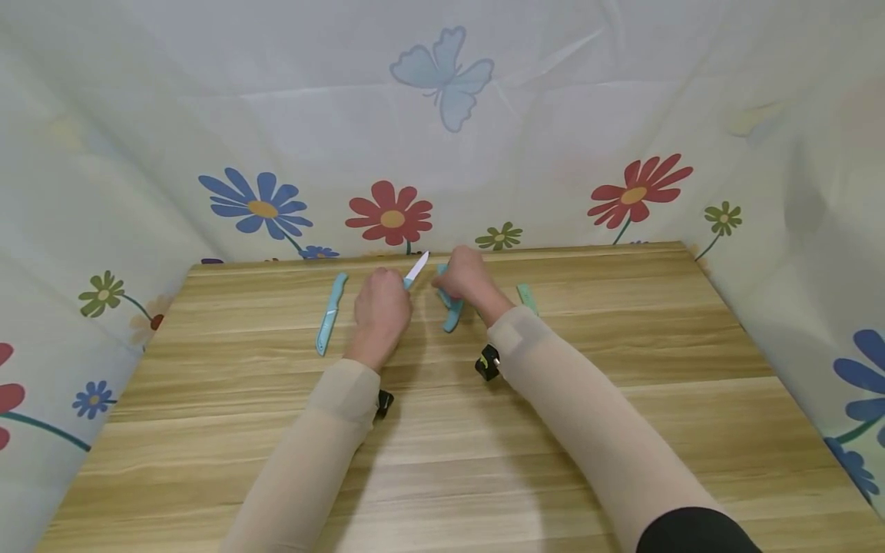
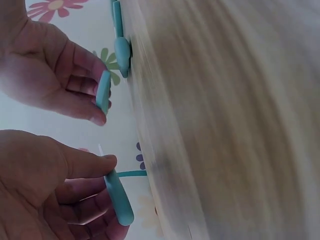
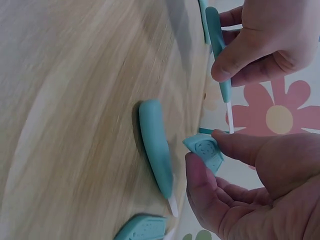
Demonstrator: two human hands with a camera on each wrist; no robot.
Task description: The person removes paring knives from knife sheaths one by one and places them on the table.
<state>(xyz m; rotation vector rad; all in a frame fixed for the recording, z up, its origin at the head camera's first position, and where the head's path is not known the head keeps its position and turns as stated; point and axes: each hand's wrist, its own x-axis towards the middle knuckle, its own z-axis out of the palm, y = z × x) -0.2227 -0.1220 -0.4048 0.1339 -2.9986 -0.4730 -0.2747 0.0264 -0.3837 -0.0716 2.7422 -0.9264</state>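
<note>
My left hand (image 1: 383, 307) holds a small knife (image 2: 119, 197) by its teal handle, thumb on one side and fingers curled behind. Its pale, bare blade points up and right in the head view. To the right, my right hand (image 1: 466, 276) pinches a teal blade cover (image 3: 206, 150) between thumb and fingers. Knife tip and cover are close together; the right wrist view does not settle whether they touch. Below the right hand, a second teal-handled tool (image 3: 156, 147) with a pale blade lies on the table (image 1: 429, 476), partly hidden in the head view.
Left of the left hand lies a blue knife in its cover (image 1: 332, 313). A green piece (image 1: 527, 296) lies right of the right hand, partly behind the forearm. A floral curtain (image 1: 539, 153) hangs beyond the table's back edge and at its sides.
</note>
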